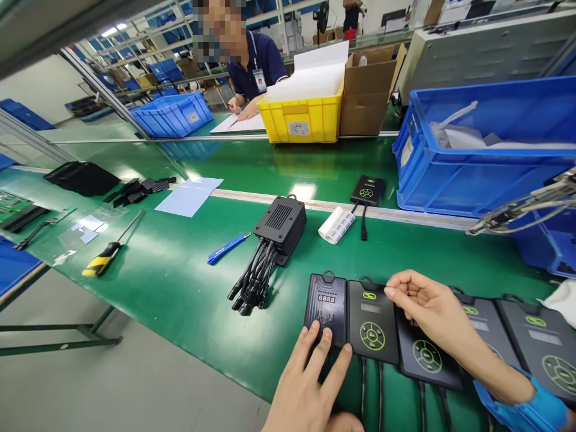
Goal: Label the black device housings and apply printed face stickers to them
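Note:
A row of black control boxes with cables lies along the bench's near right side. My left hand (310,378) rests with spread fingers on the lower part of the leftmost box (327,300), whose glossy face shows a digit display and no green-printed keypad. Beside it sits a control box (373,318) with a green-outlined round keypad. At that box's upper right corner is my right hand (425,303), thumb and forefinger pinched together; whatever lies between them is hidden. Under the right hand, another control box (427,354) is partly covered. A blue band wraps my right wrist.
Left of the row is a stack of black cabled boxes (279,222), near a blue knife (228,248) and a screwdriver (110,246). Behind stand a white label roll (336,225), a smaller control box (367,189), a blue bin (486,180) and a yellow bin (301,114). A person writes opposite.

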`<state>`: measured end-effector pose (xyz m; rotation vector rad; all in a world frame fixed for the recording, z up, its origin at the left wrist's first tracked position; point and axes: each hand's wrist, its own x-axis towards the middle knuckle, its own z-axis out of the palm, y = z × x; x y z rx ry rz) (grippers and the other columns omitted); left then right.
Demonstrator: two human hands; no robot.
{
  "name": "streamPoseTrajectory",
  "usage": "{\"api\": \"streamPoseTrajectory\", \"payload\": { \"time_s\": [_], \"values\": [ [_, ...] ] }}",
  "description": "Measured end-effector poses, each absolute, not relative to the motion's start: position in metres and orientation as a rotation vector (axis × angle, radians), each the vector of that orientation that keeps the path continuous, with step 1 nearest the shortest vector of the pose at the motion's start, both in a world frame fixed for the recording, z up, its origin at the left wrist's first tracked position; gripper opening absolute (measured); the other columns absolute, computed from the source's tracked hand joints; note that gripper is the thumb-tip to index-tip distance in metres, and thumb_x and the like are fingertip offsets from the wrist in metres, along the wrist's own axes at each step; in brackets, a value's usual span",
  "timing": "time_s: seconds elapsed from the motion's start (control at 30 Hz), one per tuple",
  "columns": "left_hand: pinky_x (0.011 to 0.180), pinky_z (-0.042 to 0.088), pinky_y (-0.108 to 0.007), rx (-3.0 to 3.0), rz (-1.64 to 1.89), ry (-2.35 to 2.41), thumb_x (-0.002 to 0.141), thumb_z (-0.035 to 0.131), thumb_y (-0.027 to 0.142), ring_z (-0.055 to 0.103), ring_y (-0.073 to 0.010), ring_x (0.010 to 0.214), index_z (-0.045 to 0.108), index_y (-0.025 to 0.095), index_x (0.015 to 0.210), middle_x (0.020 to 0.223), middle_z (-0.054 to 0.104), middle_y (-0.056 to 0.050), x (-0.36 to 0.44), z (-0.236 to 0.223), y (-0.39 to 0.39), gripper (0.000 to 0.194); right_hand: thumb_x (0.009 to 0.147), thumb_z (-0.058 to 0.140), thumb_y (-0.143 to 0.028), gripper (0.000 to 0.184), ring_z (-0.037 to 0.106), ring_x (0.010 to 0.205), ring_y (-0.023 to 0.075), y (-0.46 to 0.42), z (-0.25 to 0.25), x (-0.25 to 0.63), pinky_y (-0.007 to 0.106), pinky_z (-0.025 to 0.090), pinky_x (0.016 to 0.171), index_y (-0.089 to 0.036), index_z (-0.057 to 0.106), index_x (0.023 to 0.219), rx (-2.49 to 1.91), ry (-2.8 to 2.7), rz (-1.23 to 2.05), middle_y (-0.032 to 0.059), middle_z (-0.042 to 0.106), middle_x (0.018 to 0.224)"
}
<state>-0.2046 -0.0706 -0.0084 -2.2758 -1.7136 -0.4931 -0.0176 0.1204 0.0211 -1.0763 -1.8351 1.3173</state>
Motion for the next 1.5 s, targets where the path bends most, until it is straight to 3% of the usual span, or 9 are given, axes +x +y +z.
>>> {"api": "streamPoseTrajectory", "payload": {
  "time_s": [0.27,0.5,0.8,1.03,1.13,1.2,1.3,1.4,1.5],
  "values": [
    [0.090,0.058,-0.048,-2.222,-0.455,-1.701,0.079,0.046,0.080,0.061,-0.0369,0.116,0.060,0.024,0.132,0.124,0.066,-0.015,-0.201,-0.005,-0.068,0.079,0.080,0.066,-0.056,0.037,0.045,0.051,0.0113,0.121,0.018,-0.017,0.023,0.039,0.042,-0.019,0.064,0.080,-1.088,-1.874,1.281,-0.0004,0.055,0.064],
    [0.088,0.058,-0.047,-2.202,-0.432,-1.672,0.082,0.042,0.079,0.063,-0.0358,0.113,0.061,0.024,0.130,0.121,0.068,-0.013,-0.202,-0.003,-0.067,0.075,0.084,0.064,-0.051,0.030,0.054,0.065,0.0146,0.121,0.007,-0.013,0.025,0.046,0.056,-0.021,0.064,0.083,-1.078,-1.935,1.226,0.0005,0.057,0.070],
    [0.090,0.056,-0.042,-2.189,-0.420,-1.646,0.088,0.035,0.075,0.061,-0.0336,0.115,0.061,0.026,0.131,0.120,0.068,-0.010,-0.204,-0.005,-0.066,0.070,0.086,0.061,-0.044,0.022,0.056,0.061,0.0144,0.122,0.012,-0.016,0.024,0.046,0.053,-0.023,0.064,0.082,-1.110,-2.044,1.153,-0.0007,0.059,0.067],
    [0.091,0.055,-0.041,-2.198,-0.397,-1.606,0.087,0.036,0.076,0.058,-0.0332,0.117,0.056,0.028,0.136,0.122,0.066,-0.010,-0.208,-0.014,-0.067,0.072,0.093,0.052,-0.033,0.015,0.057,0.057,0.0141,0.122,0.012,-0.013,0.024,0.048,0.052,-0.023,0.060,0.085,-1.036,-2.343,0.723,-0.0013,0.059,0.067],
    [0.088,0.057,-0.043,-2.190,-0.388,-1.625,0.087,0.044,0.073,0.059,-0.0337,0.117,0.057,0.027,0.135,0.123,0.066,-0.010,-0.206,-0.011,-0.067,0.067,0.096,0.045,-0.033,0.024,0.063,0.070,0.0233,0.123,0.014,-0.012,0.032,0.052,0.055,-0.018,0.064,0.095,-0.991,-2.537,0.061,0.0067,0.064,0.078],
    [0.084,0.059,-0.044,-2.197,-0.337,-1.634,0.081,0.057,0.071,0.061,-0.0353,0.113,0.059,0.026,0.133,0.122,0.066,-0.012,-0.204,-0.005,-0.066,0.069,0.098,0.042,-0.034,0.035,0.065,0.092,0.0310,0.121,0.016,-0.013,0.041,0.057,0.068,-0.011,0.063,0.113,-0.892,-2.596,-0.197,0.0158,0.068,0.100],
    [0.077,0.063,-0.047,-2.228,-0.273,-1.607,0.064,0.077,0.067,0.065,-0.0380,0.105,0.064,0.022,0.125,0.115,0.069,-0.015,-0.201,0.003,-0.063,0.077,0.096,0.044,-0.054,0.069,0.048,0.130,0.0388,0.106,0.014,-0.014,0.057,0.050,0.098,-0.002,0.042,0.142,-0.531,-2.757,-0.132,0.0251,0.049,0.143],
    [0.076,0.064,-0.047,-2.254,-0.288,-1.610,0.059,0.083,0.061,0.068,-0.0381,0.103,0.066,0.020,0.121,0.112,0.071,-0.016,-0.201,0.006,-0.062,0.075,0.084,0.048,-0.074,0.104,0.031,0.141,0.0414,0.077,0.007,-0.013,0.059,0.044,0.106,0.001,0.022,0.151,-0.225,-2.895,0.111,0.0276,0.029,0.153],
    [0.081,0.063,-0.044,-2.264,-0.312,-1.641,0.064,0.084,0.045,0.068,-0.0367,0.105,0.067,0.022,0.116,0.114,0.071,-0.014,-0.204,0.006,-0.062,0.059,0.096,0.050,-0.043,0.074,0.034,0.140,0.0367,0.051,0.008,-0.010,0.050,0.044,0.108,-0.003,0.022,0.152,-0.097,-2.988,0.418,0.0253,0.030,0.152]
  ]
}}
